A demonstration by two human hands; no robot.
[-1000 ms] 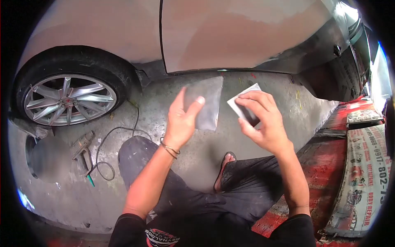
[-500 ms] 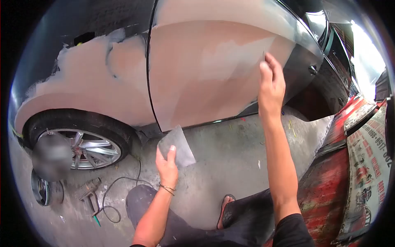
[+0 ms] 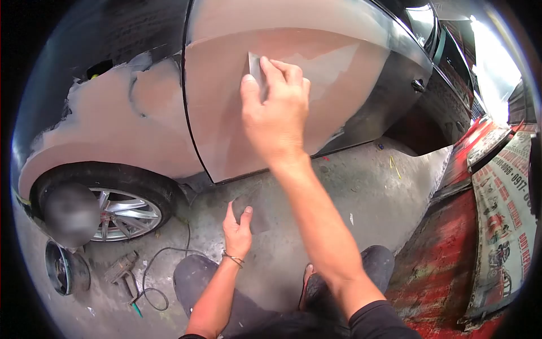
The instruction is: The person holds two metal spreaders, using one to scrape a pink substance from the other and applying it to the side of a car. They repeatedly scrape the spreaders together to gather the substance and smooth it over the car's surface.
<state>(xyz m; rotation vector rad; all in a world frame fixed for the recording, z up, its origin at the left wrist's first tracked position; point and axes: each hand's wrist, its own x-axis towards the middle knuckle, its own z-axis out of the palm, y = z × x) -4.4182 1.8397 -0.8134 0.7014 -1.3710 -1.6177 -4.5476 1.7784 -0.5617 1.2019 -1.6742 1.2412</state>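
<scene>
The car door (image 3: 223, 130) in front of me is covered with pinkish-tan filler, with a greyer patch of putty (image 3: 324, 73) toward its upper right. My right hand (image 3: 279, 113) pinches a thin flat putty spreader (image 3: 256, 68) between thumb and fingers, up at the middle of the door. Whether its edge touches the surface is hard to tell. Low in front of the door, my left hand (image 3: 237, 231) grips a flat grey plate (image 3: 258, 217), thumb on top. The plate blends into the floor behind it.
At left are the front fender (image 3: 113, 135), its wheel (image 3: 127, 214) and a loose rim (image 3: 59, 268). A heat-gun-like tool (image 3: 121, 268) lies on the floor with its cord (image 3: 148, 271). Red sheeting (image 3: 432, 254) and a printed banner (image 3: 505, 214) stand at right.
My right hand has swept left across the door with the spreader. The plate in my left hand has tilted and shows less of its face. My view has shifted slightly to the right.
</scene>
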